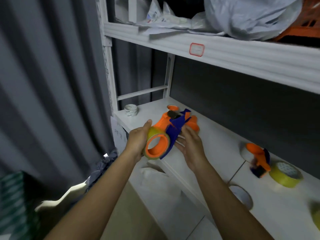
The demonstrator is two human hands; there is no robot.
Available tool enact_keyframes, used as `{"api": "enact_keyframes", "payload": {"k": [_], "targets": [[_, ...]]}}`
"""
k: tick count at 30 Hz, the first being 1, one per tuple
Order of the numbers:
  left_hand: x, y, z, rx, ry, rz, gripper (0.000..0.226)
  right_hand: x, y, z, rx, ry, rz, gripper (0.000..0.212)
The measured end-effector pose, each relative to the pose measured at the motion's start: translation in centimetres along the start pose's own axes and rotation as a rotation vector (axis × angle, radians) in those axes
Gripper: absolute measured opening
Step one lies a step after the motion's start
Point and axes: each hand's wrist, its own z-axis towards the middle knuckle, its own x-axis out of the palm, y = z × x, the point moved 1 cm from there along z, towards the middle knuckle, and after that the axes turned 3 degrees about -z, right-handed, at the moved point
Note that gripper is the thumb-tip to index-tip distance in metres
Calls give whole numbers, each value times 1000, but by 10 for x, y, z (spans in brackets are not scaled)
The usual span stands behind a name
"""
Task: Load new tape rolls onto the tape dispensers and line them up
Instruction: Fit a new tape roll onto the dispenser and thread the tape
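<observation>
progress: one orange-and-blue tape dispenser (pixel 170 130) in hand, above the front edge of the white shelf (pixel 216 135). a yellowish tape roll (pixel 155 146) sits around its orange hub; looks seated or nearly so, judging by how the hub fills the core. whether the tape end is threaded through the blue blade guard cannot be told.

second dispenser (pixel 258 159) lies on the shelf to the right, on its side, an off-white roll apparently on its hub; loaded, as far as can be judged. it touches or sits just beside a loose yellow tape roll (pixel 285 174). another white roll (pixel 241 196) lies nearer the shelf front, and a blurred yellow-green shape, maybe one more roll, shows at the right frame edge. at the back left: a small white roll (pixel 131 110) and an orange-centred piece (pixel 172 107) behind the held dispenser, too small to identify.

left to do, by my reading: finish the one in hand, set it down, line the dispensers up. no neat row yet; the two are well apart.

hands: left hand (pixel 138 141) wraps the outer side of the roll, thumb up over the top, fingers curled behind it. right hand (pixel 188 144) comes from the right, palm up under the blue guard, fingers fairly straight, supporting rather than gripping. both forearms reach forward, angled toward the left.
</observation>
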Motion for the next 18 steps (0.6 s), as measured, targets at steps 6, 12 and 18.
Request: {"api": "enact_keyframes", "payload": {"k": [6,12,18], "targets": [[-25,-7,53,-67,42,106,31,46,-50,38,121,180,-107,77],[-39,-18,117,-15,208,293,27,83,-86,115,263,188,-83,63],[-57,-29,218,167,136,502,32,96,-110,228,374,44,-42,56]]}}
